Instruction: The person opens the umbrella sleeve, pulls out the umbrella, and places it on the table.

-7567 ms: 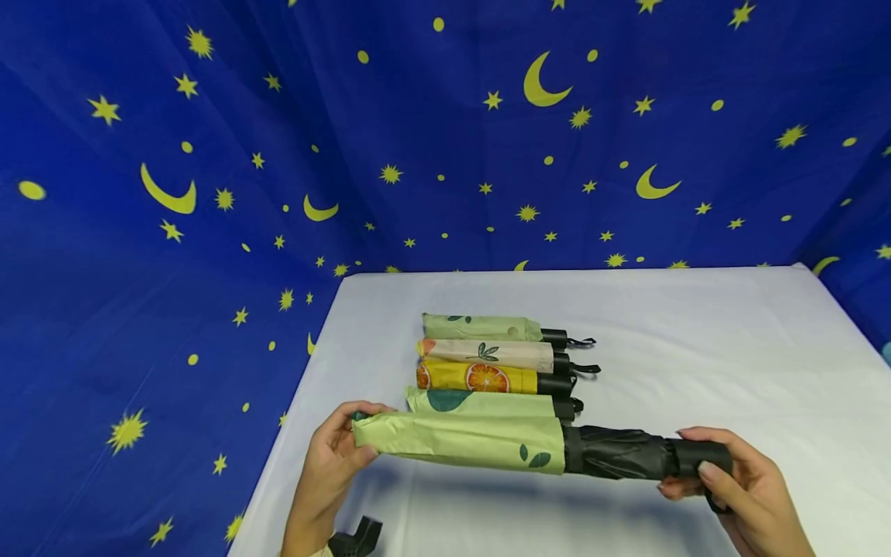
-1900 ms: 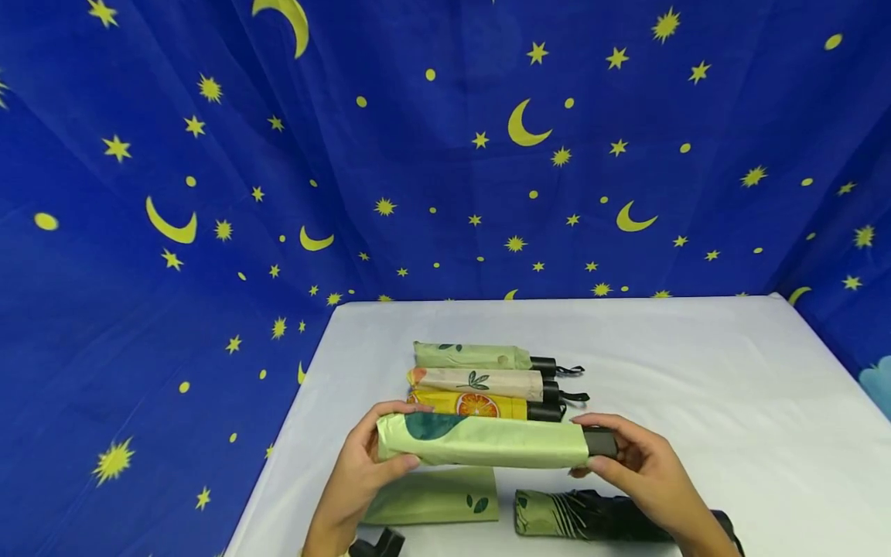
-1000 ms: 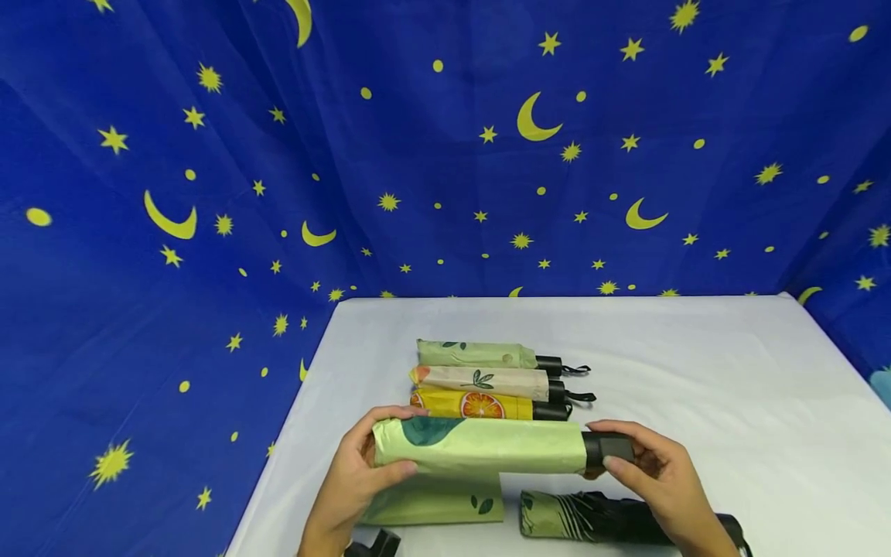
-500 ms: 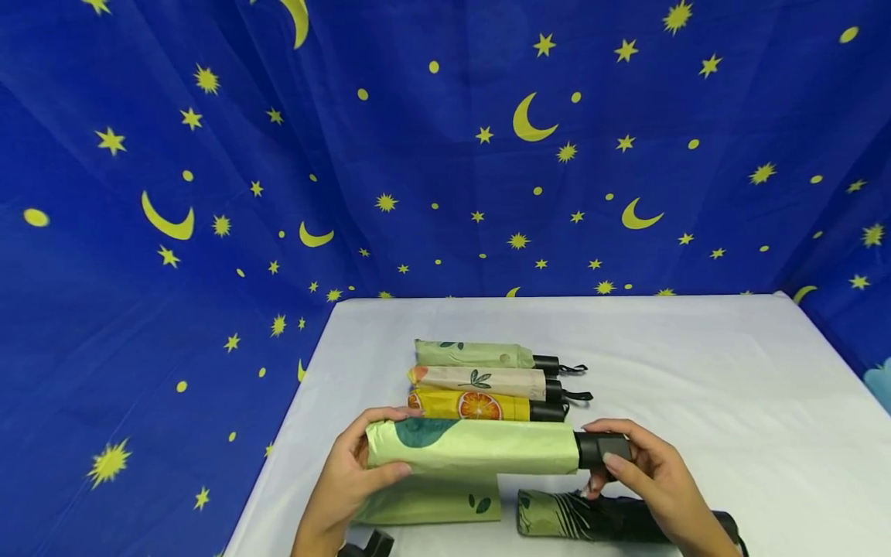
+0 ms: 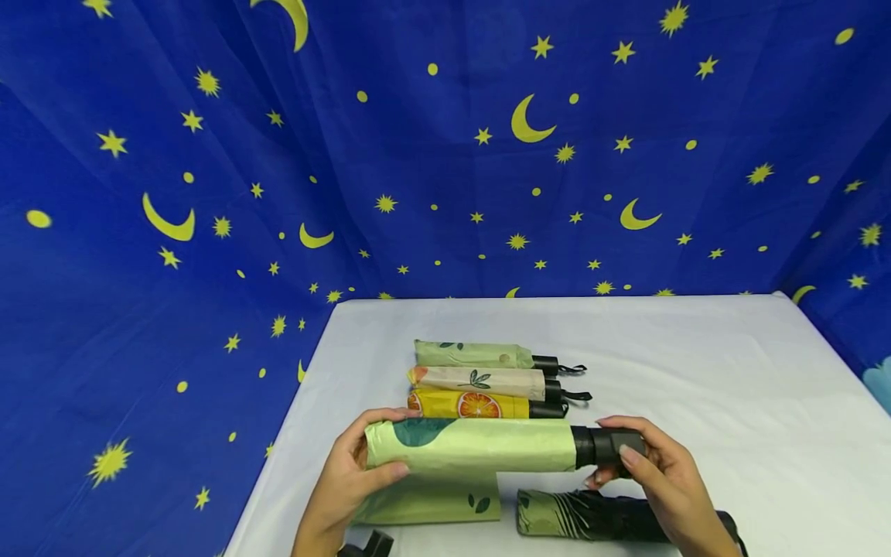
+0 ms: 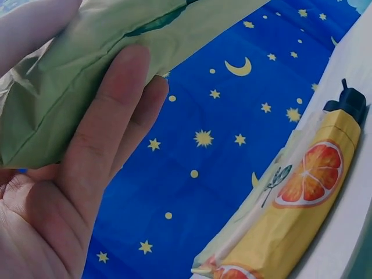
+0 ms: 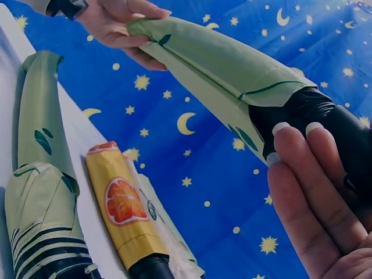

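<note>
Held level above the table is a folded umbrella [image 5: 612, 449] in a light green sleeve [image 5: 487, 447] with a dark green leaf patch. My left hand [image 5: 351, 468] grips the sleeve's closed left end. At the other end, my right hand [image 5: 664, 472] holds the black handle between thumb and fingers. A short black stretch shows between sleeve and handle; in the right wrist view, dark folded fabric [image 7: 302, 110] emerges from the sleeve's mouth. Below them lie a flat green sleeve [image 5: 445, 499] and an unsheathed black-and-green umbrella [image 5: 592, 516], partly hidden by my right hand and forearm.
Farther back on the white table [image 5: 696, 348] lie three sleeved umbrellas in a row: a yellow orange-print one [image 5: 480, 404], a cream one [image 5: 473, 379] and a green one [image 5: 473, 355]. A blue star-patterned cloth [image 5: 418, 155] hangs behind and at the left.
A different green sleeve and its umbrella, earlier in my hands, now lie apart on the table. My right hand has since drawn this umbrella's handle rightward, exposing more black beyond the sleeve.
</note>
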